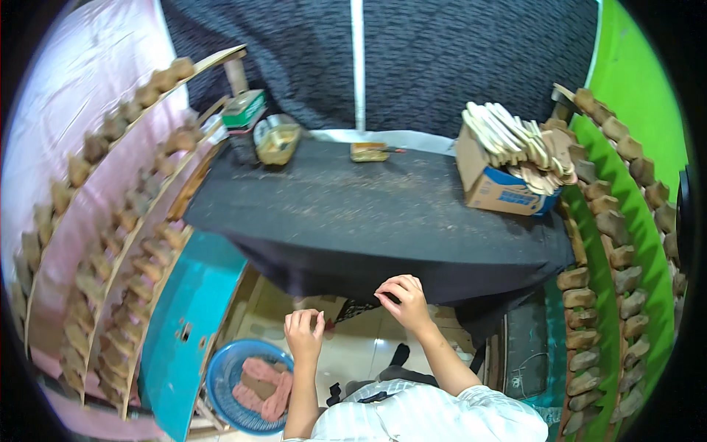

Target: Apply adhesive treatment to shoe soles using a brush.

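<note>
One loaded carton (469, 160) beyond right hand (404, 298)

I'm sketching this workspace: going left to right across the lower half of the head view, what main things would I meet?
Rows of brown lumpy pieces → flat turquoise panel → round blue plastic basin → bare left hand → bare right hand → further rows of brown lumpy pieces.
</note>
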`<state>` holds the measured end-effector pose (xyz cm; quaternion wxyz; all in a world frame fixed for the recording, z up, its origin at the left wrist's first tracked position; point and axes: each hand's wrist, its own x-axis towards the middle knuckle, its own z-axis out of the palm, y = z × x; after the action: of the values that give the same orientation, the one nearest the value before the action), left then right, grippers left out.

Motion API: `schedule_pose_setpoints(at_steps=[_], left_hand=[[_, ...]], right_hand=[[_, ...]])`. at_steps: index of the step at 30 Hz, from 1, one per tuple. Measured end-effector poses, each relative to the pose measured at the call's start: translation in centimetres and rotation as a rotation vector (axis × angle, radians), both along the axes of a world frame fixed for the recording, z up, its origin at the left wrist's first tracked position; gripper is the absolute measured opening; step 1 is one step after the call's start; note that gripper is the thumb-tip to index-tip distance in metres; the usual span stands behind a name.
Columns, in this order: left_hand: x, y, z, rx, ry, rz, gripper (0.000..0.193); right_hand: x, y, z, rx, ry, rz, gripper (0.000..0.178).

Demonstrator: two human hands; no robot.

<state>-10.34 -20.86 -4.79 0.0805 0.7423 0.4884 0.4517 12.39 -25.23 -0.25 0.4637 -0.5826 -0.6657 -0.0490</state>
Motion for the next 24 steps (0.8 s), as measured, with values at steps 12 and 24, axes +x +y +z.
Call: schedule_pose_setpoints(at_steps=[12, 24], left_hand=[[25.9, 7.4, 4.1, 0.081, -0.084, -0.408, 0.01], [35.4, 14.8, 8.1, 0.176, -0.036, -0.584, 0.011]], right_hand=[[23.8, 0.4, 7.9, 0.208, -0.188, -0.415, 0.012], [37.1, 6.9, 18.5, 0.349, -0.162, -0.723, 0.029]])
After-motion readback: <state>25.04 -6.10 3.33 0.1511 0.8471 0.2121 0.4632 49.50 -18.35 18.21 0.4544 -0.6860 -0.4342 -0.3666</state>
